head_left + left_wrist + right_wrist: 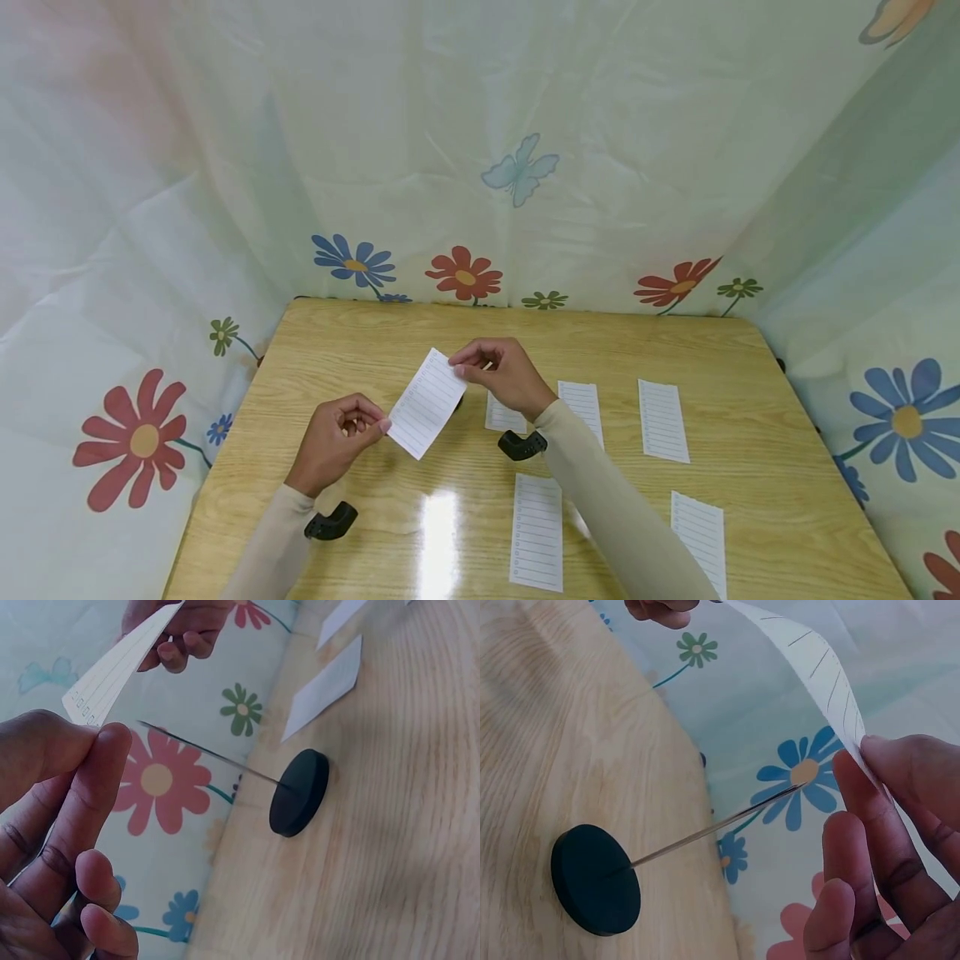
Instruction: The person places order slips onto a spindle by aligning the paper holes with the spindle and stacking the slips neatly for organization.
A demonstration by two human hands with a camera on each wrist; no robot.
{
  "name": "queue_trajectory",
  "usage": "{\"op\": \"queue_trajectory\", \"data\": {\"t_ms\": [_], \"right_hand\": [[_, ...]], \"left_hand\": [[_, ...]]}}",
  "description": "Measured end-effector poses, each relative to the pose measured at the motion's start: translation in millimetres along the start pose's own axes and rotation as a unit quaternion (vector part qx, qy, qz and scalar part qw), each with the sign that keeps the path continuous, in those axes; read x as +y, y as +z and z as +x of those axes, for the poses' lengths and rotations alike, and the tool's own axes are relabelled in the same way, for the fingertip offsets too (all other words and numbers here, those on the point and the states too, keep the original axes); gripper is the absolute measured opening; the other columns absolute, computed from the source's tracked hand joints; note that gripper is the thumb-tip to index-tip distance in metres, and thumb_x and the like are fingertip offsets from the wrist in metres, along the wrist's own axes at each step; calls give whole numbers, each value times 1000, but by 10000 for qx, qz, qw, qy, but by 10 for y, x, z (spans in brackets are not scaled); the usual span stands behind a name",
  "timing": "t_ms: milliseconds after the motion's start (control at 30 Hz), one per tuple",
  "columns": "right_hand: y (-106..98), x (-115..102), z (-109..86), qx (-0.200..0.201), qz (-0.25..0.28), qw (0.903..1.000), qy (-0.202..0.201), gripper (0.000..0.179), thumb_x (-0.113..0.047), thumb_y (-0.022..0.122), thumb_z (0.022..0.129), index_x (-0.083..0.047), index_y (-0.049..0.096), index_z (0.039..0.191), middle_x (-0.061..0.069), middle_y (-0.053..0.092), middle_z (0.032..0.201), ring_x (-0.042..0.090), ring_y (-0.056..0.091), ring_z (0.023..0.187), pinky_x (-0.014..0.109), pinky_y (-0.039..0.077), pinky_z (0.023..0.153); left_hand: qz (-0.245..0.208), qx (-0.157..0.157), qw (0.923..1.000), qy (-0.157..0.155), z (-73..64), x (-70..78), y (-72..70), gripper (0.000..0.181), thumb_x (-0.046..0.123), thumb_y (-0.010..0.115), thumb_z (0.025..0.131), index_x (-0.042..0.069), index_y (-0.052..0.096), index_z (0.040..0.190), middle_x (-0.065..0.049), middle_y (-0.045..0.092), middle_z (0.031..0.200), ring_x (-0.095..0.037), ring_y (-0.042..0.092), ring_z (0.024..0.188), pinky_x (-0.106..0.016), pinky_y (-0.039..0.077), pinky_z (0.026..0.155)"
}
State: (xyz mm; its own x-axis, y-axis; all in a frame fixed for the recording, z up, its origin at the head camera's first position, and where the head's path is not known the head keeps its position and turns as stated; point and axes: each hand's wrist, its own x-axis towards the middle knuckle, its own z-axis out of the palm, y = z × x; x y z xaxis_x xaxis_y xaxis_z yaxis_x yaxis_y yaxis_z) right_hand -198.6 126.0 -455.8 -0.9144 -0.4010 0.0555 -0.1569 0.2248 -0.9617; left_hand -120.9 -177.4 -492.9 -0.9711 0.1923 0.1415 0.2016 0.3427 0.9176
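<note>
A white lined slip of paper [427, 404] with a column of small checkboxes is held up tilted between both hands. My left hand [339, 440] pinches its lower left corner between thumb and finger. At the upper right corner, my right hand [504, 373] pinches it the same way. Below the slip stands a paper spike with a round black base [596, 879] and a thin upright metal rod [716, 827]. In the head view the slip hides most of the spike. The rod's tip is apart from the paper in both wrist views, and no paper shows on the rod.
More lined slips lie on the wooden table [360, 333]: one slip [536, 533] near the front, another slip [663, 421] at right, a third slip [699, 533] at front right. Others are partly behind the right arm. A flowered curtain [420, 167] surrounds the table.
</note>
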Motion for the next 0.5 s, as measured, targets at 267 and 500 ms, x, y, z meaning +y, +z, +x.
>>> {"op": "queue_trajectory", "data": {"t_ms": [267, 500], "right_hand": [[-27, -3, 88, -237, 43, 9997, 0, 12, -14, 75, 100, -17, 81, 110, 5, 76, 100, 42, 65, 94, 32, 54, 78], [-53, 11, 126, -263, 83, 9996, -52, 12, -10, 74, 100, -13, 81, 109, 6, 75, 100, 27, 65, 86, 28, 52, 74]], "left_hand": [[-32, -1, 10000, -66, 52, -9, -14, 9, 20, 81, 96, 13, 76, 94, -5, 71, 79, -19, 57, 70, -25, 47, 64], [-81, -1, 9998, -173, 79, -28, -10, 9, 20, 81, 96, 12, 76, 95, -13, 74, 81, -19, 56, 69, -25, 45, 64]]}}
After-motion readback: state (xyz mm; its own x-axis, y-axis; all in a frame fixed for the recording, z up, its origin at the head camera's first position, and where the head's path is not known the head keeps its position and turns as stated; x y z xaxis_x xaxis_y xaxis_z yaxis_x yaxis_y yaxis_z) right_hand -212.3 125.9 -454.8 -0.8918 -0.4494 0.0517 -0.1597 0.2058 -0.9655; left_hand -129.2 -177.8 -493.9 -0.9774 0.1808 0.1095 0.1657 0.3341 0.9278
